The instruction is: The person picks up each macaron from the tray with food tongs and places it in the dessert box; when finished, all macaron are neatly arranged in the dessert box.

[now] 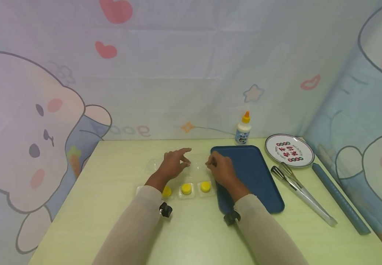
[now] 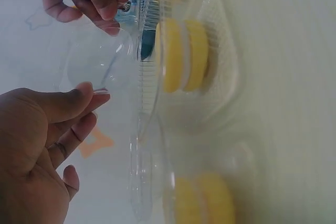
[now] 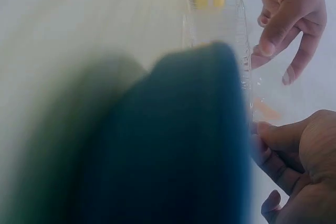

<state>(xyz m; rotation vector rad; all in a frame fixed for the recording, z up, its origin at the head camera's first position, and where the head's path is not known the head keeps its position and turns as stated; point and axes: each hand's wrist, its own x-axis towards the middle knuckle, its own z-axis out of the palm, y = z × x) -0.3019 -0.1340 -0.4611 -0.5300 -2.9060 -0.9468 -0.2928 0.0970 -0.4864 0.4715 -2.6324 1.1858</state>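
Note:
Three yellow macarons (image 1: 186, 188) sit in clear plastic compartments (image 1: 181, 197) on the table in front of me. Behind them, a clear plastic lid (image 1: 197, 167) with rounded bulges spans the space between my hands; whether it joins the compartments I cannot tell. My right hand (image 1: 222, 169) pinches the lid's right part between thumb and fingertips, as the right wrist view also shows. At the lid's left part is my left hand (image 1: 172, 165), its thumb and forefinger stretched and apart in the head view. The left forearm partly covers the leftmost macaron.
A dark blue tray (image 1: 253, 173) lies under and right of my right forearm. Beyond it stand a glue bottle (image 1: 243, 132) and, to the right, a printed plate (image 1: 290, 151). Metal tongs (image 1: 304, 195) and a dark blue rod (image 1: 339, 198) lie at the far right.

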